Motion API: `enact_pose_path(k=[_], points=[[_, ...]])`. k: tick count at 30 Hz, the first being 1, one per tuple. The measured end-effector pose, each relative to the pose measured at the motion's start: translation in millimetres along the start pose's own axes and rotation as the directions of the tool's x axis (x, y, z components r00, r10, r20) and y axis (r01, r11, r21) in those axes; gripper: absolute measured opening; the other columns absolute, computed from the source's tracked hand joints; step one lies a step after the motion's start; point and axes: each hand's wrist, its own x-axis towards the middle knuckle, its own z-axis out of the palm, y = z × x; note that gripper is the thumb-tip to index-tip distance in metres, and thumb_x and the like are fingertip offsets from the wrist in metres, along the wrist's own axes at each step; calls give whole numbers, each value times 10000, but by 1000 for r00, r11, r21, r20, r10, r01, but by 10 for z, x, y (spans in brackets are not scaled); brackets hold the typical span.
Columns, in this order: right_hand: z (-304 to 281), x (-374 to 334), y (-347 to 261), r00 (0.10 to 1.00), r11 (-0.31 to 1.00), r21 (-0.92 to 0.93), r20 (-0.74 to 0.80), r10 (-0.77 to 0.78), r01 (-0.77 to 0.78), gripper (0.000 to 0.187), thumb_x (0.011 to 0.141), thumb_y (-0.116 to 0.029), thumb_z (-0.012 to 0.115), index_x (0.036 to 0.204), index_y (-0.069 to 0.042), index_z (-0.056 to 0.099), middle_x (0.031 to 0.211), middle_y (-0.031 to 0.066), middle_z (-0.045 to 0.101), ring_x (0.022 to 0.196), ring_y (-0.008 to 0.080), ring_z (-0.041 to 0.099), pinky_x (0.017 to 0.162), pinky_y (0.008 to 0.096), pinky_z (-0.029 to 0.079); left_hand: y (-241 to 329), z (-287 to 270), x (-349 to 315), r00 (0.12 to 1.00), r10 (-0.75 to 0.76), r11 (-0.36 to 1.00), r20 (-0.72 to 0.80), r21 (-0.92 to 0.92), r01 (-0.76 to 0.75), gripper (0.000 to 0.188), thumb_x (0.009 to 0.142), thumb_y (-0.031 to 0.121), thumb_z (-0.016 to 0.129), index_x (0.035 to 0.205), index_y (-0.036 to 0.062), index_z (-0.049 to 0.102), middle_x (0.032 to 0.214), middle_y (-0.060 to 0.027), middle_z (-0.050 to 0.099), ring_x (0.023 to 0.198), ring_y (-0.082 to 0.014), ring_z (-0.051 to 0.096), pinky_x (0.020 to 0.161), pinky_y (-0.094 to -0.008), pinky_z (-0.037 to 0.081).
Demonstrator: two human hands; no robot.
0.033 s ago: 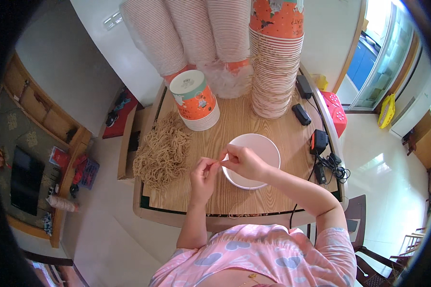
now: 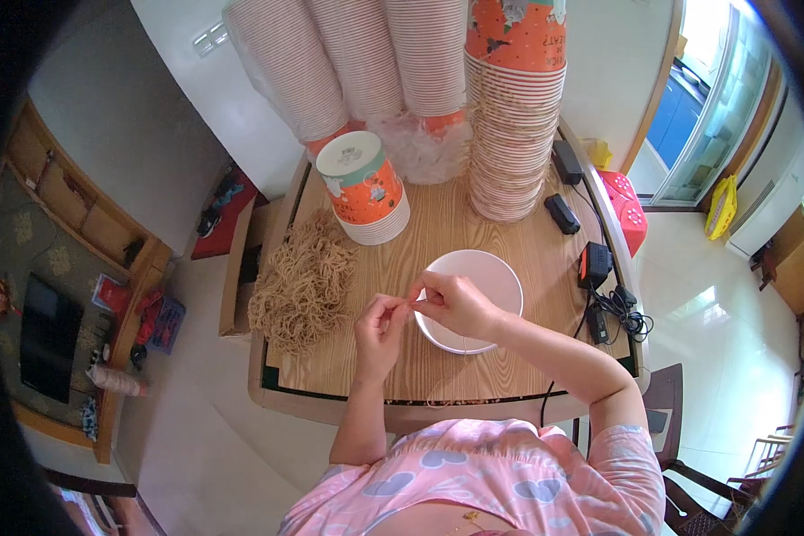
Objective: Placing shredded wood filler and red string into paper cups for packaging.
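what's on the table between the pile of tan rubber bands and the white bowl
In the head view, the left hand sits between the rubber band pile and the white bowl, pinching a band with the right hand; otherwise bare wood.

Beside white bowl (image 2: pixel 473 277): one loose rubber-band heap (image 2: pixel 302 284), four tall paper-cup stacks (image 2: pixel 514 134) (bagged ones blurred), one short stack (image 2: pixel 366 192), two hands (image 2: pixel 380 326).

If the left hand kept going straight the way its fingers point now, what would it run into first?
The left hand points up and right, fingertips all but meeting the right hand over a thin strand. The right hand's fingertips come first; beyond them, the white lid. Depth is hard to judge.
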Motion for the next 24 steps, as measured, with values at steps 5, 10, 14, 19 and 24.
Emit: enact_pose_path(k=[5,10,14,19,24], points=[[19,-18,64,996,996,-57,-50,-74,71,142,850,-168,615,902,-37,597,658,123,584,625,271,599,586,384,466,9,1,-4,996,-87,995,27,-53,89,75,864,49,618,867,-24,603,809,-24,565,713,-73,530,628,-205,427],[-32,-31,-109,1000,982,-190,19,-9,12,121,861,-151,587,906,-41,566,731,139,619,712,326,621,632,403,492,-53,-33,-11,993,-113,986,38,-122,117,96,877,69,610,874,-27,612,803,-12,562,718,-58,525,642,-192,424],[21,-38,72,964,946,-210,-45,-263,249,96,849,-99,606,907,-29,576,781,135,630,703,278,636,613,358,499,-57,-31,10,980,-184,967,75,-166,195,96,882,77,610,887,-18,620,803,-3,561,721,-50,519,640,-190,422],[34,-38,110,952,928,-255,-64,-298,273,94,844,-97,601,909,-32,583,802,133,636,699,314,622,607,378,500,-62,-43,10,967,-235,943,101,-218,252,89,886,88,612,907,3,626,807,4,583,728,-50,531,644,-188,426],[42,-13,117,973,940,-278,-65,-223,198,98,848,-112,600,907,-33,596,763,137,637,682,299,626,602,369,495,-44,-28,26,982,-179,975,53,-123,185,77,850,65,645,882,-3,627,810,-3,604,726,-59,544,639,-200,438]])
